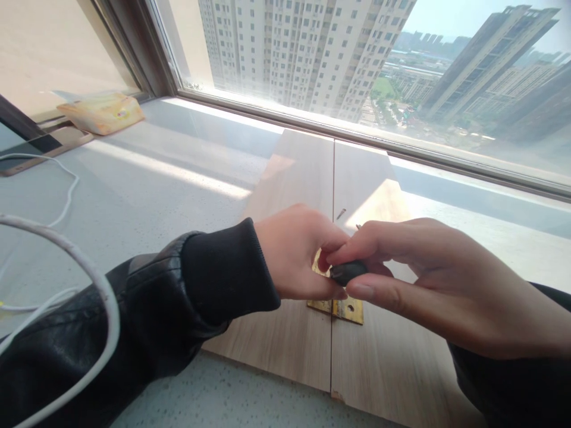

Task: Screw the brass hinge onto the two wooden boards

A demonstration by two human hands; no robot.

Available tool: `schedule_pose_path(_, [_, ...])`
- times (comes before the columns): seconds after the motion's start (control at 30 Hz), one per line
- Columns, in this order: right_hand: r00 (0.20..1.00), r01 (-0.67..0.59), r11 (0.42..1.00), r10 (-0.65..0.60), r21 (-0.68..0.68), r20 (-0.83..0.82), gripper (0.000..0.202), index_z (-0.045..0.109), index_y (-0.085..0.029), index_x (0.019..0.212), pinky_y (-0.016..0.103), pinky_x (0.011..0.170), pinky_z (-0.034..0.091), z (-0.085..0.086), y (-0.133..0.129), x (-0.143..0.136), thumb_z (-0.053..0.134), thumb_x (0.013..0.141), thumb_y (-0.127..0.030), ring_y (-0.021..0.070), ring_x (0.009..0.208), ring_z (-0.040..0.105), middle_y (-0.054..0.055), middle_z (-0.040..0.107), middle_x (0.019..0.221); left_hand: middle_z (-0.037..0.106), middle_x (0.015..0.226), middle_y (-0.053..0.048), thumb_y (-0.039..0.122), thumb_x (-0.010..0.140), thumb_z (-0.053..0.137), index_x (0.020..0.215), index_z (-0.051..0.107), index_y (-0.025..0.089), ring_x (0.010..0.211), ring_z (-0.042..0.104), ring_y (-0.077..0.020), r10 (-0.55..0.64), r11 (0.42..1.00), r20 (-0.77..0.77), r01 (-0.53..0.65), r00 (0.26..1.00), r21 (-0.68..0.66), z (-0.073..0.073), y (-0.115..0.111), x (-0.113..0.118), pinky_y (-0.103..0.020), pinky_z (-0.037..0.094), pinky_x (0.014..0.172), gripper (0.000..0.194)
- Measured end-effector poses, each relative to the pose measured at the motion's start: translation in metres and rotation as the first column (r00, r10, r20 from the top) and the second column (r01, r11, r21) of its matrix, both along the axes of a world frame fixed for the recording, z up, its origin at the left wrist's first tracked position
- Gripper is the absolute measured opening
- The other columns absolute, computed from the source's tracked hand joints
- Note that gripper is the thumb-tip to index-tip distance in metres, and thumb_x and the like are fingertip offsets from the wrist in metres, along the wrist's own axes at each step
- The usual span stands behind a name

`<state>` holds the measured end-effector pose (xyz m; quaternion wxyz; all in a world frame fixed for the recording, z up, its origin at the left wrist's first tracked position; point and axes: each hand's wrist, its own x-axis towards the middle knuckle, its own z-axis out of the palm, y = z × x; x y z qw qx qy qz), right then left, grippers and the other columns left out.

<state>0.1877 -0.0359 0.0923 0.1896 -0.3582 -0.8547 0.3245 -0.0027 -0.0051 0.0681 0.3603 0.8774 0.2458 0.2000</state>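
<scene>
My right hand (414,273) pinches the black, rounded handle of what looks like a screwdriver (348,273) between thumb and fingers; its shaft is out of sight below. Close against it, my left hand (301,252) is curled over a brass hinge (350,309), its fingertips by the handle's lower end. Whatever those left fingers pinch is hidden. The hinge lies across the seam between two pale wooden boards (375,362), with one hole visible at its lower right. A small screw (341,213) lies on the right board beyond my hands, and a second tip (358,226) peeks out beside my right knuckles.
The boards rest on a speckled white sill (178,202) against a window frame (401,148). White cables (104,297) loop over my left sleeve. At the far left are a yellowish packet (104,113) and a phone-like flat device (49,148).
</scene>
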Motion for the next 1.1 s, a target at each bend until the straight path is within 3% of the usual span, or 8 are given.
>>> schedule_pose_path(0.13, [1.000, 0.017, 0.998, -0.016, 0.066, -0.006, 0.012, 0.063, -0.019, 0.081, 0.019, 0.045, 0.039, -0.001, 0.001, -0.005, 0.064, 0.083, -0.031, 0.0065, 0.048, 0.047, -0.006, 0.056, 0.056, 0.068, 0.071, 0.001, 0.038, 0.065, 0.076, 0.086, 0.073, 0.018, 0.061, 0.057, -0.0109, 0.040, 0.999, -0.008, -0.040, 0.999, -0.009, 0.000, -0.001, 0.002, -0.022, 0.043, 0.059, 0.029])
schedule_pose_path(0.2, [0.999, 0.031, 0.994, -0.032, 0.103, 0.007, 0.013, 0.062, -0.018, 0.078, 0.020, 0.044, 0.037, -0.002, 0.002, -0.007, 0.062, 0.084, -0.029, 0.0067, 0.048, 0.047, -0.005, 0.054, 0.055, 0.068, 0.070, 0.002, 0.039, 0.066, 0.075, 0.086, 0.074, 0.020, 0.062, 0.057, -0.0107, 0.052, 0.998, 0.011, -0.051, 0.999, -0.024, -0.001, -0.002, 0.003, -0.022, 0.042, 0.059, 0.028])
schedule_pose_path(0.4, [0.993, 0.094, 0.963, -0.109, 0.253, 0.047, 0.018, 0.057, -0.017, 0.070, 0.021, 0.041, 0.032, -0.003, 0.002, -0.011, 0.061, 0.083, -0.028, 0.0060, 0.045, 0.040, -0.006, 0.045, 0.052, 0.054, 0.052, 0.002, 0.037, 0.071, 0.066, 0.066, 0.070, 0.015, 0.050, 0.047, -0.0090, 0.180, 0.981, -0.069, -0.174, 0.981, 0.085, -0.001, -0.005, 0.004, -0.021, 0.035, 0.050, 0.023])
schedule_pose_path(0.63, [0.991, 0.114, 0.933, -0.133, 0.342, 0.032, 0.041, 0.034, -0.020, 0.058, 0.021, 0.039, 0.021, -0.005, -0.002, -0.015, 0.068, 0.078, -0.029, 0.0048, 0.044, 0.027, -0.009, 0.029, 0.050, 0.060, 0.060, 0.000, 0.026, 0.073, 0.063, 0.068, 0.066, 0.011, 0.055, 0.050, -0.0094, -0.004, 0.998, 0.004, 0.004, 1.000, 0.068, -0.007, 0.000, 0.002, -0.022, 0.038, 0.053, 0.016])
schedule_pose_path(0.83, [0.986, 0.151, 0.917, -0.166, 0.370, 0.009, 0.045, 0.032, -0.020, 0.056, 0.021, 0.039, 0.018, -0.005, -0.002, -0.018, 0.069, 0.078, -0.033, 0.0049, 0.045, 0.023, -0.008, 0.026, 0.050, 0.065, 0.067, -0.003, 0.028, 0.075, 0.059, 0.078, 0.069, 0.011, 0.057, 0.052, -0.0107, -0.047, 0.998, 0.041, 0.045, 0.998, 0.032, -0.011, 0.003, 0.000, -0.024, 0.039, 0.055, 0.021])
schedule_pose_path(1.1, [0.930, 0.320, 0.815, -0.368, 0.484, 0.005, 0.046, 0.028, -0.020, 0.053, 0.022, 0.037, 0.017, -0.007, 0.000, -0.021, 0.064, 0.078, -0.035, 0.0056, 0.044, 0.017, -0.008, 0.018, 0.048, 0.052, 0.050, 0.001, 0.047, 0.070, 0.064, 0.056, 0.062, 0.015, 0.049, 0.043, -0.0092, 0.277, 0.949, -0.103, -0.255, 0.955, 0.185, 0.000, -0.002, 0.001, -0.024, 0.036, 0.052, 0.035])
